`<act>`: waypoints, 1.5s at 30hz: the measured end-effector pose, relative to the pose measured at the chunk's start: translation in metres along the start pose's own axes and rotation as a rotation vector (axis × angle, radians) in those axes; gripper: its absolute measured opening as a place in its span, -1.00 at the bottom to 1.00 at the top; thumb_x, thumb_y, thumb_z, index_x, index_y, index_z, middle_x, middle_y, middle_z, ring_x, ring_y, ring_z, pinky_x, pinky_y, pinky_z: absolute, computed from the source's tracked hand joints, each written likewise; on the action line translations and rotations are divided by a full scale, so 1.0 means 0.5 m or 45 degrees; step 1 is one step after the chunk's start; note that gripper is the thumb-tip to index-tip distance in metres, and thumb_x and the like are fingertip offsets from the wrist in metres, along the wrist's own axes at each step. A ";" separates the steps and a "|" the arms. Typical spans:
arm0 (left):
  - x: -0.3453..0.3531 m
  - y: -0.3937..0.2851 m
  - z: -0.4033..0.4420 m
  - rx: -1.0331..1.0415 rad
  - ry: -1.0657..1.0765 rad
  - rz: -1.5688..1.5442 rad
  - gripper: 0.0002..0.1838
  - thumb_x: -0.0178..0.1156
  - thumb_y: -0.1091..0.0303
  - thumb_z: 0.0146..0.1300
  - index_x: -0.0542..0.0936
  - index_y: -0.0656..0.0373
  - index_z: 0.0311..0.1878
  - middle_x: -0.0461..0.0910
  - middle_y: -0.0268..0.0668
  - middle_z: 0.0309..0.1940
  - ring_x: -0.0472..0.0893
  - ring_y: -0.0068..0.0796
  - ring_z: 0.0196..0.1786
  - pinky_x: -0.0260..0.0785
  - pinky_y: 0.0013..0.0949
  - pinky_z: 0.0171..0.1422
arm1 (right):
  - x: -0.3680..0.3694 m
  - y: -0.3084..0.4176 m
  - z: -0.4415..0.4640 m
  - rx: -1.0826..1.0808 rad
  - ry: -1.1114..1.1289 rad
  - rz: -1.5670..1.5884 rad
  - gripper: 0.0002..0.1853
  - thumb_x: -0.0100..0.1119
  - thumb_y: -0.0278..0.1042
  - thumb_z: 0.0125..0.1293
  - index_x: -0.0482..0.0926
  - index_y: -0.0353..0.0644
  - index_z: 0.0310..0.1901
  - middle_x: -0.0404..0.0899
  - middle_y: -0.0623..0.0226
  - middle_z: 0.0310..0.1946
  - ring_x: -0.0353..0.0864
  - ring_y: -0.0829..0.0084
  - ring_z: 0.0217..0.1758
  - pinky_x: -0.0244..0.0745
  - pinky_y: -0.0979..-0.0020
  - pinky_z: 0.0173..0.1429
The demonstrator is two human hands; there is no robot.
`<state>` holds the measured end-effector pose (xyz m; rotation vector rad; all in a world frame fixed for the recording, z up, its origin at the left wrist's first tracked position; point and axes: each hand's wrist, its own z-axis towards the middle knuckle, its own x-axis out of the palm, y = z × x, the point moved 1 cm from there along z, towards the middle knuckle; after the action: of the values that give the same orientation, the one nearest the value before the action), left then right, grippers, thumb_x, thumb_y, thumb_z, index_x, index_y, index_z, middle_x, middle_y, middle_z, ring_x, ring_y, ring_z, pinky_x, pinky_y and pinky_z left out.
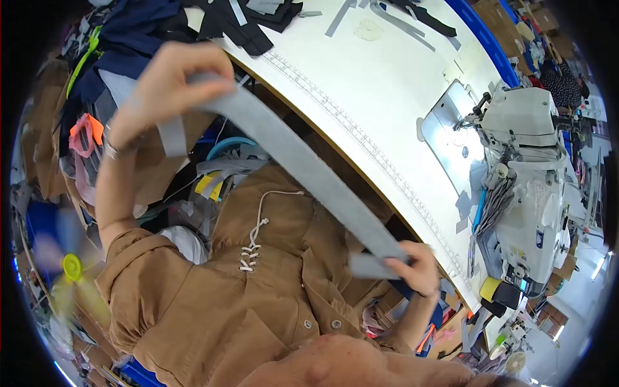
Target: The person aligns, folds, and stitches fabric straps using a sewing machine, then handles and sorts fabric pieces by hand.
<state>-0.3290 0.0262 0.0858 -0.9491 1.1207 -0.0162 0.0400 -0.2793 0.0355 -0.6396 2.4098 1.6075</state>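
A long grey fabric strip [309,164] stretches diagonally in front of my body, running along the near edge of the table. My left hand [177,80] is raised at the upper left, its fingers closed on one end of the strip; a short grey piece hangs below that hand. Lower down on the right, my right hand [418,267] pinches the strip near its other end. A loose grey tail sticks out to the left of those fingers. Both hands are slightly blurred.
A white table [361,84] with a printed ruler edge carries a white sewing machine [522,129] on the right. Dark cloth pieces [248,22] and grey strips lie at its far side. Fabric heaps and a small fan [72,266] are at the left.
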 end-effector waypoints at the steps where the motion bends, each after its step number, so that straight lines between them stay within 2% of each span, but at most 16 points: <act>1: -0.036 0.011 0.016 0.020 -0.023 0.073 -0.90 0.31 0.45 0.23 0.62 0.28 -0.28 0.59 -0.32 -0.40 0.57 -0.60 -0.30 0.38 -0.47 -0.17 | -0.024 0.018 -0.022 -0.032 -0.190 0.028 -0.84 0.43 -0.48 0.13 0.71 -0.30 -0.24 0.71 0.29 -0.41 0.65 0.53 -0.37 0.49 0.50 -0.23; 2: -0.062 0.020 0.036 0.078 -0.101 0.221 -0.88 0.31 0.43 0.26 0.61 0.28 -0.27 0.56 -0.33 -0.41 0.51 -0.68 -0.31 0.34 -0.51 -0.18 | -0.045 0.024 -0.030 -0.081 -0.366 0.059 -0.85 0.40 -0.50 0.13 0.72 -0.30 -0.24 0.73 0.29 -0.39 0.67 0.55 -0.34 0.49 0.50 -0.21; 3: -0.094 0.008 0.069 -0.018 -0.052 0.522 -0.86 0.32 0.39 0.25 0.64 0.26 -0.23 0.62 -0.29 -0.33 0.59 -0.56 -0.23 0.42 -0.44 -0.12 | -0.073 0.036 -0.025 -0.032 -0.481 -0.099 -0.84 0.38 -0.51 0.14 0.72 -0.32 -0.22 0.72 0.35 -0.39 0.63 0.57 -0.35 0.48 0.50 -0.22; 4: -0.115 -0.019 0.089 -0.069 -0.179 0.895 -0.68 0.32 0.10 0.16 0.68 0.23 -0.36 0.68 -0.11 -0.43 0.69 -0.04 -0.33 0.52 -0.12 -0.23 | -0.098 0.054 -0.012 0.022 -0.608 -0.154 -0.83 0.37 -0.47 0.19 0.71 -0.34 -0.20 0.71 0.41 -0.39 0.59 0.61 -0.37 0.45 0.54 -0.22; 7: -0.170 0.067 0.154 0.236 -0.336 1.358 -0.57 0.36 -0.05 0.13 0.65 0.20 -0.42 0.64 -0.15 -0.48 0.67 -0.10 -0.39 0.47 -0.16 -0.32 | -0.149 0.050 0.091 -0.032 -0.718 -0.051 -0.84 0.27 -0.50 0.33 0.70 -0.29 -0.09 0.40 0.63 -0.57 0.35 0.81 -0.47 0.20 0.64 -0.39; 14: -0.183 0.239 0.241 -0.036 -0.066 1.616 -0.59 0.35 -0.04 0.10 0.66 0.19 -0.39 0.65 -0.13 -0.46 0.69 -0.12 -0.36 0.50 -0.14 -0.31 | -0.094 0.036 0.290 -0.241 -0.971 -0.809 -0.62 0.37 -0.36 0.22 0.64 -0.21 0.08 0.59 0.18 -0.51 0.58 0.24 -0.50 0.50 0.29 -0.30; 16: -0.157 0.284 0.241 0.147 -0.300 1.537 -0.69 0.30 0.11 0.20 0.67 0.21 -0.30 0.67 -0.14 -0.45 0.68 -0.24 -0.45 0.52 -0.25 -0.31 | -0.090 0.030 0.299 -0.410 -1.004 -0.969 -0.59 0.34 -0.42 0.21 0.62 -0.20 0.12 0.64 0.16 -0.28 0.63 0.18 -0.23 0.53 0.26 -0.14; 18: -0.111 0.322 0.252 0.431 -0.696 1.367 -0.82 0.29 0.30 0.26 0.66 0.17 -0.14 0.66 -0.25 -0.16 0.65 -0.29 -0.13 0.50 -0.31 -0.01 | -0.090 0.028 0.292 -0.465 -1.004 -1.082 -0.57 0.33 -0.46 0.19 0.60 -0.21 0.14 0.64 0.12 -0.14 0.62 0.15 -0.09 0.53 0.26 -0.05; 20: -0.069 0.250 0.243 0.563 -0.656 1.136 -0.85 0.29 0.39 0.25 0.64 0.23 -0.16 0.66 -0.23 -0.16 0.64 -0.30 -0.09 0.51 -0.29 0.00 | -0.092 0.035 0.284 -0.687 -1.039 -1.154 -0.58 0.31 -0.53 0.18 0.59 -0.24 0.12 0.61 0.05 -0.01 0.57 0.04 0.04 0.51 0.20 0.07; 22: -0.005 0.167 0.240 0.392 -0.350 1.052 -0.81 0.25 0.39 0.26 0.61 0.21 -0.08 0.64 -0.15 0.01 0.61 -0.09 0.03 0.51 -0.16 0.13 | -0.095 0.059 0.273 -0.804 -0.961 -1.230 -0.62 0.30 -0.56 0.18 0.61 -0.27 0.07 0.61 0.03 0.00 0.57 0.01 0.04 0.51 0.17 0.10; 24: 0.064 0.146 0.256 0.561 -0.345 0.940 -0.81 0.21 0.31 0.27 0.59 0.23 -0.16 0.62 -0.09 -0.07 0.61 -0.04 -0.03 0.47 -0.13 0.12 | -0.085 0.036 0.284 -0.839 -0.831 -1.078 -0.67 0.29 -0.57 0.17 0.63 -0.29 0.01 0.61 0.04 0.00 0.58 0.01 0.06 0.51 0.16 0.13; 29: 0.110 0.133 0.269 0.529 -0.287 0.706 -0.78 0.20 0.27 0.31 0.61 0.20 -0.11 0.62 -0.11 -0.03 0.63 -0.11 -0.01 0.47 -0.12 0.11 | -0.083 0.025 0.287 -0.783 -0.768 -0.881 -0.72 0.25 -0.65 0.17 0.65 -0.36 -0.05 0.61 0.05 0.06 0.57 0.05 0.10 0.46 0.20 0.19; 32: 0.047 0.125 0.235 0.457 -0.400 0.638 -0.75 0.29 0.33 0.26 0.64 0.17 -0.03 0.65 -0.14 0.04 0.63 -0.12 0.07 0.51 -0.21 0.14 | -0.080 0.026 0.286 -0.807 -0.780 -0.947 -0.73 0.25 -0.65 0.18 0.65 -0.37 -0.06 0.61 0.05 0.04 0.57 0.06 0.10 0.46 0.20 0.19; 35: -0.065 0.185 0.181 0.427 -0.759 0.788 -0.88 0.28 0.43 0.27 0.70 0.20 -0.15 0.70 -0.17 -0.10 0.69 -0.14 -0.06 0.56 -0.25 0.04 | -0.081 0.024 0.285 -0.789 -0.775 -0.905 -0.73 0.24 -0.65 0.19 0.64 -0.38 -0.04 0.61 0.05 0.04 0.57 0.06 0.10 0.46 0.19 0.20; 39: -0.200 0.296 0.060 -0.123 -1.082 0.993 -0.81 0.25 0.30 0.32 0.70 0.18 -0.13 0.72 -0.20 -0.17 0.69 -0.14 -0.12 0.53 -0.24 -0.03 | -0.081 0.021 0.286 -0.782 -0.771 -0.936 -0.72 0.24 -0.64 0.19 0.64 -0.39 -0.04 0.61 0.05 0.04 0.56 0.06 0.11 0.47 0.18 0.20; 45: -0.307 0.387 -0.121 -0.649 -1.193 1.039 -0.73 0.16 0.13 0.33 0.73 0.06 -0.13 0.72 -0.12 -0.25 0.69 -0.01 -0.14 0.52 -0.07 -0.05 | -0.080 0.022 0.286 -0.774 -0.758 -0.934 -0.73 0.22 -0.64 0.20 0.64 -0.39 -0.04 0.60 0.04 0.05 0.54 0.03 0.11 0.44 0.16 0.22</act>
<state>-0.5320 0.1784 0.0693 -0.7213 0.5422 1.2983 0.0578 -0.1354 0.0022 -0.8389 1.0731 1.7987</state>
